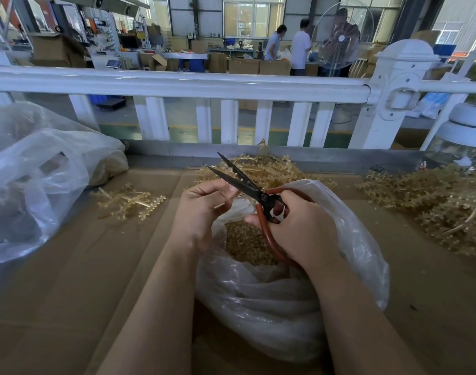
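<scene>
Head view, workbench lined with brown cardboard [69, 293]. The right hand [299, 226] grips the scissors [247, 185]: fingers are curled round the red-orange handle loops, with one loop running down under the palm. The black blades stand parted in a narrow V, tips pointing up and left. The left hand [201, 209] is curled. Its thumb and forefinger pinch a thin pale stem [220, 205] just below the lower blade; the stem is mostly hidden by the fingers. Both hands are held directly above the mouth of a clear plastic bag [272, 307], which sits on the cardboard between the forearms. The bag holds a heap of small amber cut pieces [245, 244]. A pile of amber beaded sprues [266, 169] lies just behind the bag, touching its far edge. A smaller cluster [131, 201] lies to the left, apart from the bag. A larger heap [434, 201] lies well to the right. A big translucent bag [42, 180], partly filled, rests at the left edge of the bench. A white railing [177, 82] runs along the far side. Beyond it, a pedestal fan [342, 39] and two standing people [300, 47] are seen among cardboard cartons. Writing: wall notices at back left and a small yellow label are too small and blurred to read. No marking can be made out on the scissors or the bags.
</scene>
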The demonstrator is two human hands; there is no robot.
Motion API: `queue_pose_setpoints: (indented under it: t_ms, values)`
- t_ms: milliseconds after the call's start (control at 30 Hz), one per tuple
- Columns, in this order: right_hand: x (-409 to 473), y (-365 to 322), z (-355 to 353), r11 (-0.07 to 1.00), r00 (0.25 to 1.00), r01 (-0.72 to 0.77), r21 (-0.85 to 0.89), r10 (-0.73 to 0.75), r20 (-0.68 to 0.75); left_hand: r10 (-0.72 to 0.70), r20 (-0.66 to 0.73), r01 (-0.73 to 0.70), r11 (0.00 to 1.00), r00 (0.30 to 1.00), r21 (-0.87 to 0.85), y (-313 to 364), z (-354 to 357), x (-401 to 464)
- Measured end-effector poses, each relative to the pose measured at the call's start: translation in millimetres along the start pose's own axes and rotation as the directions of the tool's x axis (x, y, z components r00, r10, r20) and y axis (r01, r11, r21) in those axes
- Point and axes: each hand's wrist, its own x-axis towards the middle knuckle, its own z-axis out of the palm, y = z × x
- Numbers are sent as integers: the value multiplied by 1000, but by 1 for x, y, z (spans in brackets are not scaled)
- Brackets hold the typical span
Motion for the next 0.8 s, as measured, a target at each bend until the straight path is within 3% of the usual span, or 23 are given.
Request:
queue_pose_setpoints:
  t_ms: [467, 800]
  values:
    - [0, -1, 0, 998, 1000, 28, 54, -28, 2, -36, -13, 36, 999, 999, -4, 2, -1, 0]
    - [1, -3, -3, 999, 999, 41, 15, -40, -21, 64, 48, -68, 993, 997, 92, 1, -1, 1]
